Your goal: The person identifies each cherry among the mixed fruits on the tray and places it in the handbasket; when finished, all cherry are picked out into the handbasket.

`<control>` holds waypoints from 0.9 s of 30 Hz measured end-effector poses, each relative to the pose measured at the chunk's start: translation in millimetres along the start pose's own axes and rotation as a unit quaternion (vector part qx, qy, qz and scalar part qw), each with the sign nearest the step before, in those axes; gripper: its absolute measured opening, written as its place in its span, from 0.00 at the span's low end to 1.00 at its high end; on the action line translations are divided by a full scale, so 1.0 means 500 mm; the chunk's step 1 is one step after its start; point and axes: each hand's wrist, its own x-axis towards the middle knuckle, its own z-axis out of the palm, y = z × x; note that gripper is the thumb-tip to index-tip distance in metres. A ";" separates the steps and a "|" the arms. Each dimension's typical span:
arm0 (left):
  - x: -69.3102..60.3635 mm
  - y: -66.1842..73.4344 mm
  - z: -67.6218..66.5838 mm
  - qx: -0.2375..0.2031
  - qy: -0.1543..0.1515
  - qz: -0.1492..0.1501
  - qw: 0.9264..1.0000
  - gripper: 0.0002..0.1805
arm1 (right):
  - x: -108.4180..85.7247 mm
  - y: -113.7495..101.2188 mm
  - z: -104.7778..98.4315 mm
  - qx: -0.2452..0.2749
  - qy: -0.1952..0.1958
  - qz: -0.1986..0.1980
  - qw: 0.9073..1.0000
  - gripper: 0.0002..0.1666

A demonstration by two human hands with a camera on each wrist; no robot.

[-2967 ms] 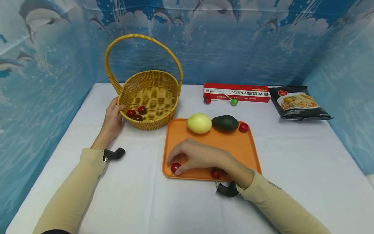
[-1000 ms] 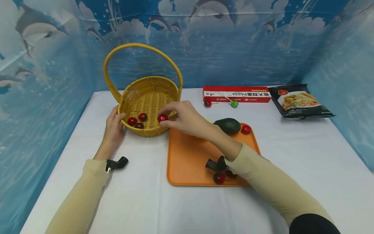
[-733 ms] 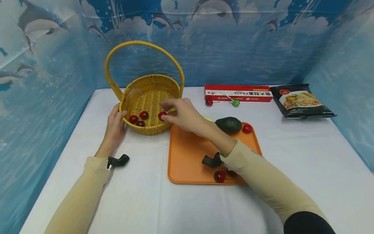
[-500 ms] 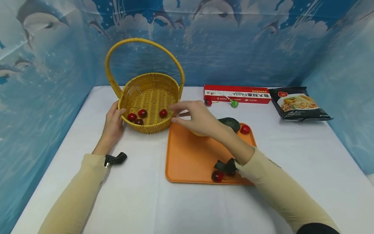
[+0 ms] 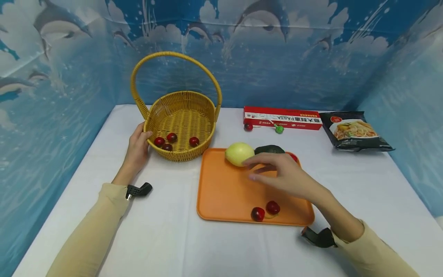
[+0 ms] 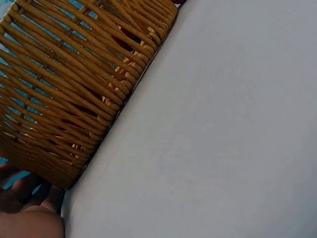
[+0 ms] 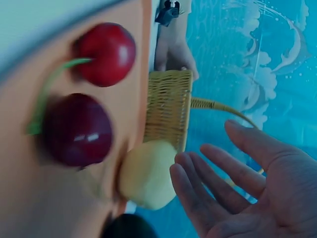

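On the left, my left hand [image 5: 137, 148] grips the rim of a yellow woven basket [image 5: 185, 156], thumb over the edge; the left wrist view shows its fingers against the weave [image 6: 74, 94]. Several dark red cherries [image 5: 194, 141] lie inside. Over the orange tray [image 5: 221, 192] my right hand [image 5: 282, 175] hovers with loosely bent, parted fingers and holds nothing. Beneath it two cherries [image 5: 272, 207] lie near the tray's front edge, one with a green stem in the right wrist view. A yellow lemon-like fruit [image 5: 239, 154] and a dark avocado [image 5: 270, 149] sit at the back; another cherry [image 5: 293, 157] is partly hidden.
Behind the tray lie a red pasta box [image 5: 282, 117], a cherry [image 5: 248, 127] with its stem and a small green stemmed piece [image 5: 279, 129]. A black noodle packet [image 5: 356, 130] is at the back right. Printed cloth walls [image 5: 277, 77] enclose the white table [image 5: 155, 238].
My right hand picked up a cherry from the tray's front left, let it go inside the basket, then moved back right over the tray. The left hand has kept its grip on the basket.
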 end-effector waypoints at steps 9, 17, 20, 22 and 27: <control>0.001 0.006 -0.002 -0.007 0.002 0.001 1.000 0.32 | -0.080 0.053 0.004 0.030 -0.042 0.025 0.998 0.25; 0.010 -0.001 0.008 0.009 -0.007 -0.005 1.000 0.32 | -0.126 0.085 0.017 0.059 -0.066 0.052 0.995 0.26; 0.005 0.001 0.004 0.017 -0.007 -0.005 1.000 0.32 | -0.131 0.097 0.022 0.062 -0.088 0.057 0.993 0.26; 0.000 0.002 0.001 0.023 -0.004 -0.006 1.000 0.32 | -0.130 0.104 0.022 0.067 -0.104 0.061 0.990 0.26; 0.001 0.003 0.002 0.010 -0.001 -0.002 1.000 0.32 | -0.124 0.120 0.017 0.078 -0.107 0.062 0.989 0.24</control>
